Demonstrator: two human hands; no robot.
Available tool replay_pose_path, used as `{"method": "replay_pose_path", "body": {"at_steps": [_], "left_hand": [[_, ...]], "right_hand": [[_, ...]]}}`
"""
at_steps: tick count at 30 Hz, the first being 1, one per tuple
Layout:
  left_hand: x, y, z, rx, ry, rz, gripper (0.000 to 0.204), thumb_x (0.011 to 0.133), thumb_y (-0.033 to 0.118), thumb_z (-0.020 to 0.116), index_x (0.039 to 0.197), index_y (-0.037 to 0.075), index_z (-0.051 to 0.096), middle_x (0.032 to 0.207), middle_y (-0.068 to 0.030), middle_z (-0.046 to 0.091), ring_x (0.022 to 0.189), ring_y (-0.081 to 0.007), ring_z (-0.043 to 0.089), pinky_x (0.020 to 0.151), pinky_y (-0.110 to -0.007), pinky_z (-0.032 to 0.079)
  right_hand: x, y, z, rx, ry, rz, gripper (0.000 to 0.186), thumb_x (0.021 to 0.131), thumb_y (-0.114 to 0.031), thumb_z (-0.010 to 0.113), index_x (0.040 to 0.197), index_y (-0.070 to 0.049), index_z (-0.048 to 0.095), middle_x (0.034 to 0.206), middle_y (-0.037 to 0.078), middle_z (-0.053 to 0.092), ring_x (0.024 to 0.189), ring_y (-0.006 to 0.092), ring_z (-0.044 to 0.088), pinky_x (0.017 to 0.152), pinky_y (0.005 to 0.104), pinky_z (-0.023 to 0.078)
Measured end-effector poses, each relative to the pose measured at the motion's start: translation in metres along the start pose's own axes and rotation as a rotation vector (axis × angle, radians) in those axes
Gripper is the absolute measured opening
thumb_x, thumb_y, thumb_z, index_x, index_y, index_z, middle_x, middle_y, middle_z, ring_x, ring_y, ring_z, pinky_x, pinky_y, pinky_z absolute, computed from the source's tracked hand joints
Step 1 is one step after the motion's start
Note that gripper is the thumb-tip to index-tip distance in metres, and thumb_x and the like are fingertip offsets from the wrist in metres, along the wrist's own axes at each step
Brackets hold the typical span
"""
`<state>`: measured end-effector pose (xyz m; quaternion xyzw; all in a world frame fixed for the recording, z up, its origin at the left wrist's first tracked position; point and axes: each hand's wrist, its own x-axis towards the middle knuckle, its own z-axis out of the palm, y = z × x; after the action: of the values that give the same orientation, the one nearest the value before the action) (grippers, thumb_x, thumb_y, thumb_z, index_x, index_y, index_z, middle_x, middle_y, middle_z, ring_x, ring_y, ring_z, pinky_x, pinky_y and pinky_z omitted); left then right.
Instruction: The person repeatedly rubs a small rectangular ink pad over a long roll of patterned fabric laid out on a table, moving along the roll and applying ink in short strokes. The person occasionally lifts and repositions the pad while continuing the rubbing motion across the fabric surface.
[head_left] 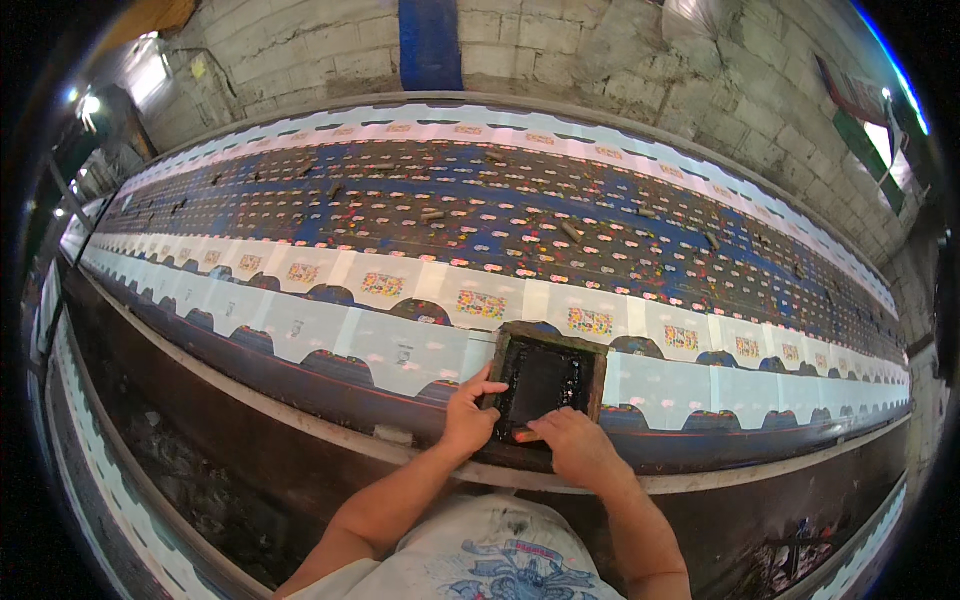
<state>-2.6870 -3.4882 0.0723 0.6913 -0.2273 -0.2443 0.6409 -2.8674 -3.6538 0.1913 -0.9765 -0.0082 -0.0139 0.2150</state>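
Observation:
A wooden screen-printing frame (597, 388) with a dark, ink-smeared mesh lies over the near row of white cut pieces (385, 347). My left hand (470, 415) grips the left side of this frame, thumb and fingers on its edge. At the near end of the mesh, my right hand (580, 450) is closed around a small squeegee (526, 436); only its orange end shows, and the rest is under my fingers. Black ink glistens along the inner edges of the frame. To the left of the frame, a few near pieces carry small dark prints (404, 353).
The long printing table (540, 225) curves across the view, its dark middle dotted with small prints and short stubby pieces (571, 232). Another row of white pieces bears multicoloured prints (482, 304). Behind stands a block wall (560, 45). A ledge (390, 434) runs along the near side.

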Motion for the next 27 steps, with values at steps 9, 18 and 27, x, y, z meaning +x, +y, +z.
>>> {"method": "replay_pose_path", "body": {"at_steps": [9, 18, 27], "left_hand": [[0.005, 0.005, 0.001, 0.092, 0.017, 0.099, 0.073, 0.078, -0.011, 0.071, 0.149, 0.008, 0.075, 0.174, -0.0237, 0.054, 0.161, -0.0391, 0.049, 0.135, -0.045, 0.037], [0.005, 0.021, -0.013, 0.605, -0.054, 0.326, 0.070, 0.084, 0.003, 0.076, 0.153, 0.000, 0.068, 0.166, -0.0263, 0.058, 0.151, -0.0476, 0.049, 0.128, -0.057, 0.042], [0.015, 0.034, -0.018, 0.837, -0.069, 0.506, 0.053, 0.093, 0.014, 0.076, 0.145, 0.002, 0.073, 0.159, -0.0254, 0.061, 0.150, -0.0473, 0.051, 0.122, -0.061, 0.041]], "right_hand": [[0.081, 0.060, -0.030, -0.040, 0.168, 0.084, 0.043, 0.085, 0.009, 0.068, 0.125, -0.001, 0.079, 0.123, 0.020, 0.080, 0.122, 0.0408, 0.072, 0.109, 0.0523, 0.058], [0.057, 0.029, 0.006, -0.113, 0.268, 0.083, 0.047, 0.083, 0.006, 0.072, 0.128, -0.003, 0.080, 0.117, 0.018, 0.078, 0.110, 0.0414, 0.071, 0.100, 0.0543, 0.057], [0.016, -0.011, 0.010, -0.032, 0.113, 0.054, 0.046, 0.082, 0.003, 0.073, 0.126, -0.005, 0.082, 0.119, 0.016, 0.080, 0.112, 0.0396, 0.073, 0.100, 0.0513, 0.060]]}}
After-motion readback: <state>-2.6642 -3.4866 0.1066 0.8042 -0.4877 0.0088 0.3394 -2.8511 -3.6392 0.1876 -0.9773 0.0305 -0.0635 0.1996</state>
